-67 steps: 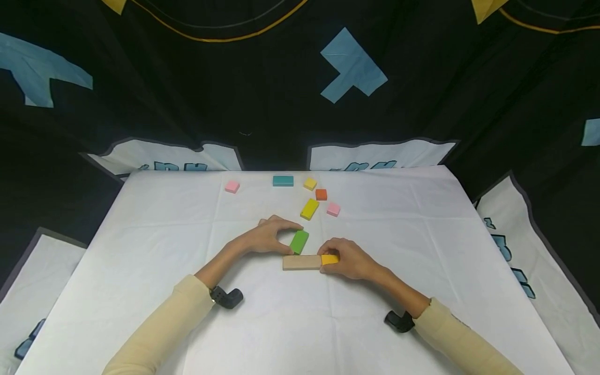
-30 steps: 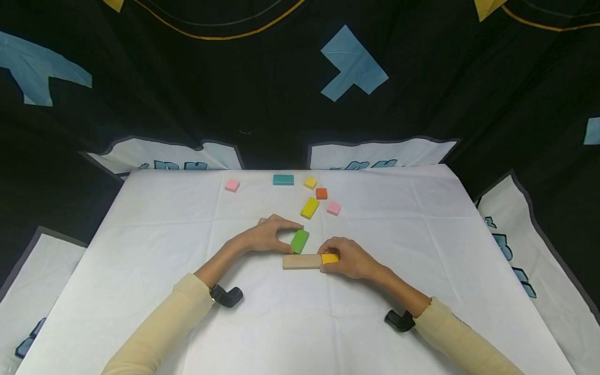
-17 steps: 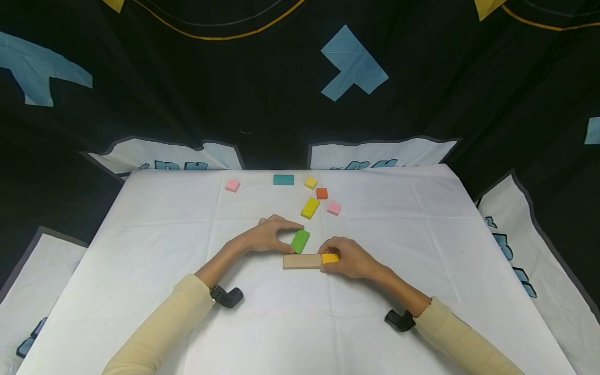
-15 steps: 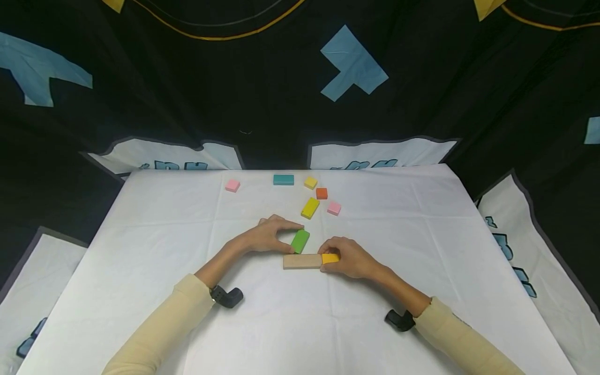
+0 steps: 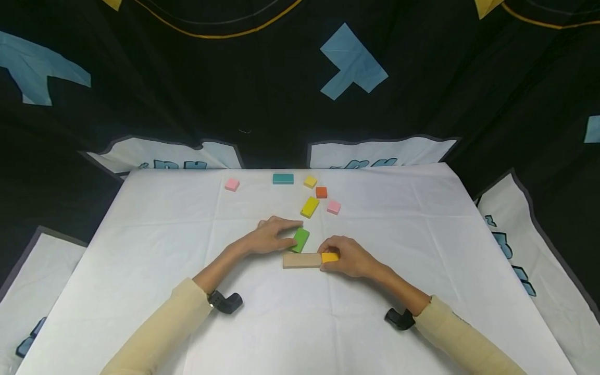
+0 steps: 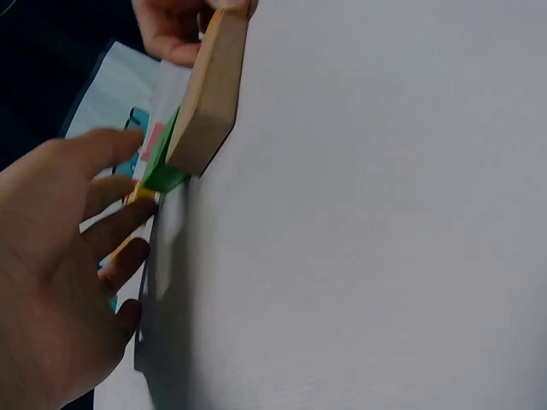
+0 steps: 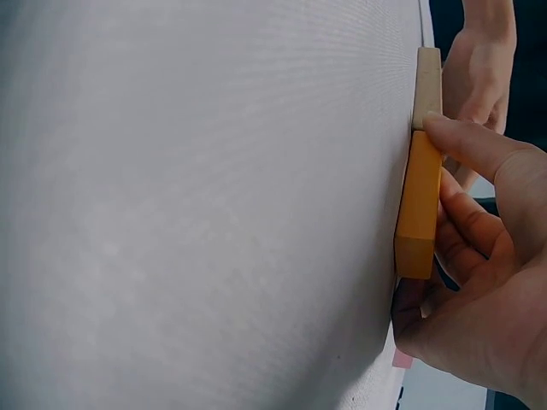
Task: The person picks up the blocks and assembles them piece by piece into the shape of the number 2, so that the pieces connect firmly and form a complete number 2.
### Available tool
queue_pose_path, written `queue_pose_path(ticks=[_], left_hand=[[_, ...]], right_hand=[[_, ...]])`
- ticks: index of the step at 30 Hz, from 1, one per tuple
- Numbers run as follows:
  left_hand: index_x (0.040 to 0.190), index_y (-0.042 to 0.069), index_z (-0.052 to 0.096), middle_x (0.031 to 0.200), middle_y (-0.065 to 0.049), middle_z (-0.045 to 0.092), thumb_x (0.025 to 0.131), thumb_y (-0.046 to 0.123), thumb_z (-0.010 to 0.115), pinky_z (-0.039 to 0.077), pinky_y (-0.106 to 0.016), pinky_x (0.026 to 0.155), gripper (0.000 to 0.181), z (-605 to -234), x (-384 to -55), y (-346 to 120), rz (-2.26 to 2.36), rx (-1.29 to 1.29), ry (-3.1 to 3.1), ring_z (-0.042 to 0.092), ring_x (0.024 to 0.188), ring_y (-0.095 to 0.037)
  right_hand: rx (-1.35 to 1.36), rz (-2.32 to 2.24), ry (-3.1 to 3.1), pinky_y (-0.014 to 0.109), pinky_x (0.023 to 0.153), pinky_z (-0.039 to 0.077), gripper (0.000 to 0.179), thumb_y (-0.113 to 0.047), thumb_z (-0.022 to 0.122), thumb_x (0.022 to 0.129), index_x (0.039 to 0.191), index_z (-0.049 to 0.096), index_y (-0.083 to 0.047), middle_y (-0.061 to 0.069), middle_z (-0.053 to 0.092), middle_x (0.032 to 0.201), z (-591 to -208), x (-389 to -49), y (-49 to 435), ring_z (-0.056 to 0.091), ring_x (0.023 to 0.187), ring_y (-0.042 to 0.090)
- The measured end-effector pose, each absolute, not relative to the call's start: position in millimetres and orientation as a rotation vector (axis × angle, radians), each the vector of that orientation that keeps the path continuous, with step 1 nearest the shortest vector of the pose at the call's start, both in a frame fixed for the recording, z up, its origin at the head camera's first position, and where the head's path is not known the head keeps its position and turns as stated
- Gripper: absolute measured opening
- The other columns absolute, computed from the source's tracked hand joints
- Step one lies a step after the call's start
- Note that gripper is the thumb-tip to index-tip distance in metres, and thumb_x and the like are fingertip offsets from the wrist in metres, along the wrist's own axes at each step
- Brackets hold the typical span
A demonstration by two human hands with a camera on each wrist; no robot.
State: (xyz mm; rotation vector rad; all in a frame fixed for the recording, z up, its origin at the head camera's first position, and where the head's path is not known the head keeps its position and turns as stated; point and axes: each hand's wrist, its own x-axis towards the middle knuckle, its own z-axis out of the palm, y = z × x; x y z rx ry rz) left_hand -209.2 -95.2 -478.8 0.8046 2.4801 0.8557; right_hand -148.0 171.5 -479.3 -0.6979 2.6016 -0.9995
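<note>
My right hand (image 5: 349, 256) pinches an orange-yellow wooden block (image 7: 419, 201) between thumb and fingers. That block lies end to end with a plain tan wooden block (image 5: 301, 261) on the white table. Behind the tan block a green block (image 5: 301, 239) lies at a slant, its near end close to the tan one. My left hand (image 5: 271, 237) is at the green block's left, thumb and fingers spread. In the left wrist view its fingers are loosely extended and look apart from the green block. The head view shows the thumb tip overlapping that block; contact is unclear.
Farther back lie a long yellow block (image 5: 310, 207), a pink block (image 5: 334, 207), an orange-red block (image 5: 321, 192), a small yellow block (image 5: 310, 181), a teal block (image 5: 283, 179) and another pink block (image 5: 232, 184). A dark curtain (image 5: 211, 94) hangs behind the table (image 5: 253, 333).
My left thumb has shifted away from the near end of the green block, toward the far side, and the left hand's hold has loosened. My right hand stays on the orange-yellow block.
</note>
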Motion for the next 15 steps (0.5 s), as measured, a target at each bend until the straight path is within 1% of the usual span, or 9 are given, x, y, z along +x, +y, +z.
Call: queue_pose_path(ticks=[2, 4, 7, 11, 15], left_hand=[[0.151, 0.018, 0.046, 0.150, -0.003, 0.049, 0.099, 0.035, 0.059, 0.032, -0.048, 0.101, 0.057, -479, -207, -95, 0.842, 0.833, 2.498, 0.039, 0.136, -0.025], [0.153, 0.017, 0.043, 0.153, -0.003, 0.045, 0.101, 0.034, 0.056, 0.032, -0.047, 0.104, 0.056, -478, -203, -94, 0.812, 0.856, 2.516, 0.038, 0.138, -0.025], [0.155, 0.014, 0.038, 0.156, -0.005, 0.040, 0.103, 0.031, 0.052, 0.030, -0.052, 0.111, 0.057, -475, -197, -94, 0.778, 0.882, 2.531, 0.035, 0.141, -0.027], [0.156, 0.012, 0.035, 0.159, -0.007, 0.035, 0.105, 0.030, 0.046, 0.026, -0.056, 0.114, 0.055, -470, -186, -94, 0.762, 0.906, 2.537, 0.032, 0.144, -0.030], [0.158, 0.012, 0.032, 0.161, -0.004, 0.031, 0.108, 0.032, 0.040, 0.026, -0.050, 0.116, 0.054, -469, -174, -94, 0.733, 0.909, 2.563, 0.029, 0.146, -0.027]], right_hand=[[-0.696, -1.000, 2.601, 0.031, 0.081, 0.048, 0.027, -0.019, 0.084, 0.082, 0.106, 0.070, -0.015, -0.009, 0.062, 0.094, -479, -148, 171, 0.053, 0.087, 0.014], [-0.697, -1.000, 2.601, 0.030, 0.081, 0.048, 0.027, -0.019, 0.084, 0.082, 0.106, 0.070, -0.014, -0.009, 0.062, 0.094, -479, -148, 171, 0.053, 0.087, 0.014], [-0.703, -1.009, 2.601, 0.030, 0.080, 0.048, 0.028, -0.017, 0.084, 0.082, 0.106, 0.070, -0.013, -0.008, 0.062, 0.093, -477, -148, 171, 0.054, 0.087, 0.014], [-0.704, -1.009, 2.606, 0.030, 0.080, 0.048, 0.027, -0.016, 0.084, 0.082, 0.106, 0.071, -0.013, -0.008, 0.063, 0.093, -476, -147, 171, 0.054, 0.086, 0.013], [-0.700, -0.999, 2.609, 0.031, 0.081, 0.048, 0.027, -0.017, 0.084, 0.082, 0.106, 0.071, -0.013, -0.008, 0.063, 0.094, -476, -147, 171, 0.054, 0.087, 0.013]])
